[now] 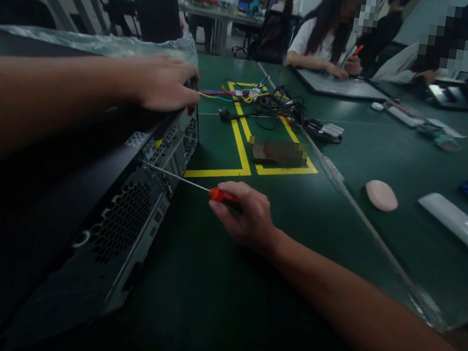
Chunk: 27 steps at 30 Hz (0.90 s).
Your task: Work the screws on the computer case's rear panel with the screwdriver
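Note:
A black desktop computer case lies on its side at the left, its metal rear panel with honeycomb vents facing right. My left hand is on the case's far rear corner, thumb and fingers closed around the edge. In my right hand is a screwdriver with an orange-red handle, gripped between thumb and fingers. Its long thin shaft points left, and the tip meets the rear panel near the upper edge. Whether a screw sits under the tip is too small to tell.
Beyond the case lie a bundle of cables and yellow tape lines on the green table. A pinkish rounded object and a white oblong device lie at the right. Plastic film borders the case. Other people work across the table.

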Motion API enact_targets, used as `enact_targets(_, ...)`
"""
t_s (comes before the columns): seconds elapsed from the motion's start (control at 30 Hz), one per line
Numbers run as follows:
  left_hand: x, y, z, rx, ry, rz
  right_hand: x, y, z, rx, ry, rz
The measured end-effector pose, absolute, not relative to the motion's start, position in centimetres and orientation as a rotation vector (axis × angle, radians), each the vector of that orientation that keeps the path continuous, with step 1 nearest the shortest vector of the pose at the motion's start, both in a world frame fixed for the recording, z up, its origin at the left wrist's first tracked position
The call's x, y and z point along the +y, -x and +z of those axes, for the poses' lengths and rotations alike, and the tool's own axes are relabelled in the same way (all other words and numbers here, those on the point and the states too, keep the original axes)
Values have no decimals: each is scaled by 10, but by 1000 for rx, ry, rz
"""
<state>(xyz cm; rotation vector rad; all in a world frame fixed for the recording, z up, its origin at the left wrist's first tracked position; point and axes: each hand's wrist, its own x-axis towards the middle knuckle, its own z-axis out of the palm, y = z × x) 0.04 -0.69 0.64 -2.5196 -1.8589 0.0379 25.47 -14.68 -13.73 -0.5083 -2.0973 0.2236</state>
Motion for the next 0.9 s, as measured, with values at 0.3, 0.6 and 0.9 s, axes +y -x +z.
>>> enact_targets(0.3, -10, 1, 4, -1824, 2531, -48, -152, -251, -144, -2077, 472, 353)
enact_targets(0.6, -12, 2, 3, -1951, 2486, -197, -154, -252, -150, -2141, 479, 340)
enact_targets(0.9, -22, -8, 8, -2078, 2429, -229, -151, -250, -148, -2072, 461, 402)
